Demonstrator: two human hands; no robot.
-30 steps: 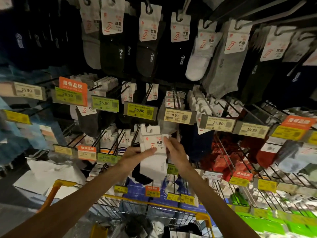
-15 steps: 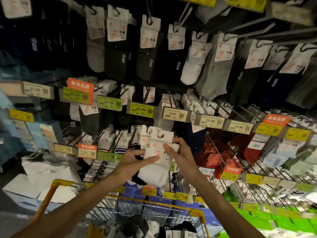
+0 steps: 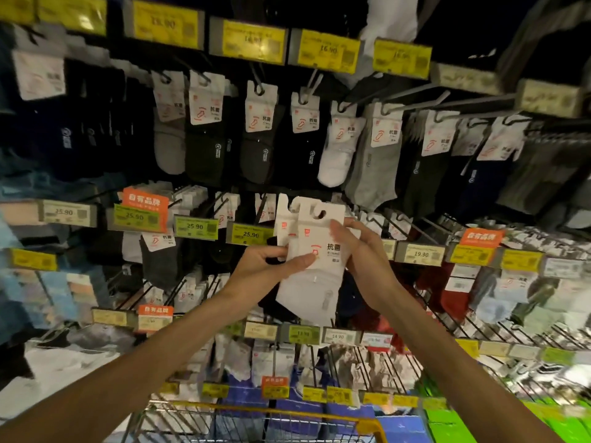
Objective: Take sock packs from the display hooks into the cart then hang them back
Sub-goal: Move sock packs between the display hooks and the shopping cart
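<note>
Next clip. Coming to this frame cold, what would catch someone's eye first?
Dead centre, a white sock pack is held up, the left hand pinching its left side and the right hand gripping its right side. Behind it are rows of hanging socks, under a band of yellow price tags across the top. The cart shows its yellow rim at the bottom.
</note>
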